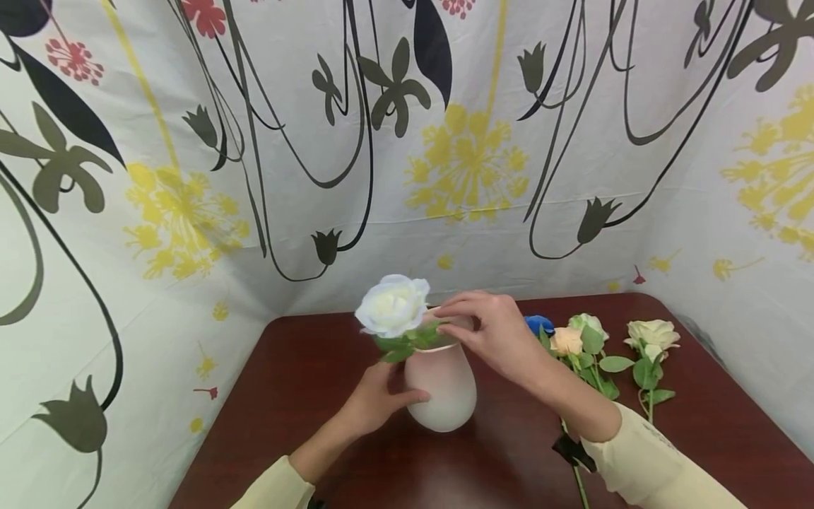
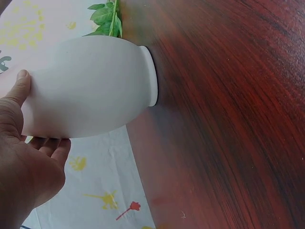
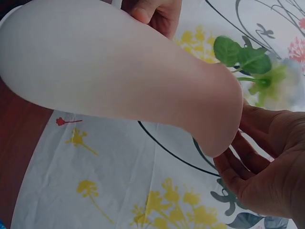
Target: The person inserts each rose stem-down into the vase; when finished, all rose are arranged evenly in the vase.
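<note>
A pale vase (image 1: 441,389), white below and pinkish toward its mouth, stands upright on the dark red table. My left hand (image 1: 372,403) grips its left side, thumb in front and fingers curled behind, as the left wrist view shows with the hand (image 2: 33,162) around the body. A white rose (image 1: 393,307) with green leaves leans out leftward over the rim; its lower stem is hidden inside. My right hand (image 1: 492,332) is at the vase mouth, its bent fingers touching the rim (image 3: 228,119) beside the rose, thumb and fingers apart.
To the right on the table (image 1: 540,466) lie a blue flower (image 1: 539,324), a peach rose (image 1: 566,341), a pale green-white rose (image 1: 588,325) and a cream rose (image 1: 653,334), with leafy stems. A flower-patterned cloth (image 1: 394,198) hangs behind and at both sides.
</note>
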Tool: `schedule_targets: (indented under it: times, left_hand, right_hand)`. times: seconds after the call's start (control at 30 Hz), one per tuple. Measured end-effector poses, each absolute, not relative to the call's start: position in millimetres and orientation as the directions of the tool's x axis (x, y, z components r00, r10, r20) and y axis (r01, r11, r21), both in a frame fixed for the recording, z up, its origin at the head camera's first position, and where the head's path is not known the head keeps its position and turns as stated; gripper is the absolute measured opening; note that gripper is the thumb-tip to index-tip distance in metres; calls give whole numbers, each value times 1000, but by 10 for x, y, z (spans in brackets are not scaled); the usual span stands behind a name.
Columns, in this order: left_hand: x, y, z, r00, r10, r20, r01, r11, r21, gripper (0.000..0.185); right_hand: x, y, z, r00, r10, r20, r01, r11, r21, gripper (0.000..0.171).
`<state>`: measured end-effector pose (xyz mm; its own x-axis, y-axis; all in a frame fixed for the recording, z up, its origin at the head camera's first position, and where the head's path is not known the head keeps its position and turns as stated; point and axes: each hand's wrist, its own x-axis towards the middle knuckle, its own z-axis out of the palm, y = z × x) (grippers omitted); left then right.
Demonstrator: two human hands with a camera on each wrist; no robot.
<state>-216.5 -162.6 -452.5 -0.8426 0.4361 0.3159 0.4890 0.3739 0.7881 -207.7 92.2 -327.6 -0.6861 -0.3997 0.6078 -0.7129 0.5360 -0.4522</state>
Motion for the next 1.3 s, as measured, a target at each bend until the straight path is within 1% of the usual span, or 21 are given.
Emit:
schedule_targets:
  times: [0.1,0.23,0.4,0.5,0.6,0.73,0.87,0.97,1.07,1.3]
  left_hand:
    - [-2147,-1630,-4500,-852,433,295,467,370,803,79]
    - [-2141,-1633,-4489,-850,446,279,456,362,813,80]
    - [-2135,-1625,-4500,-848,438,297,469,361,806,79]
    - [-2135,-1623,-4518,-846,430,315,478,352,805,76]
    - [-2139,-1623,-4532,-842,425,333,491,348,799,74]
    - [-2139,-1624,-4535,-843,420,335,493,357,794,75]
    - [-2135,-1627,-4533,-852,414,320,478,368,798,76]
    - [-2131,-1630,-4531,-856,413,312,472,375,798,77]
    - [-2127,-1632,-4531,-851,414,323,484,377,790,76]
    - [-2125,-1629,-4526,-848,412,335,490,366,791,73]
  right_hand:
    - [-2080,964,-3294,-678,-384,627,-719,525,-456,23]
    - [-2086,1008,-3322,-668,-368,646,-725,516,-456,24]
    - [-2076,1075,-3337,-663,-338,668,-725,512,-461,23]
    - [-2075,1142,-3332,-673,-297,677,-711,512,-482,25]
    - [-2086,1243,-3330,-705,-244,666,-675,517,-526,28]
    - [-2122,1417,-3351,-781,-183,597,-595,508,-623,33]
    - [-2173,1594,-3401,-856,-160,491,-510,414,-754,43]
    - [-2208,1706,-3446,-892,-151,427,-453,330,-828,53]
    - [-2220,1808,-3491,-916,-130,380,-401,297,-866,62]
    - [-2231,2097,-3667,-960,-76,270,-280,318,-906,72]
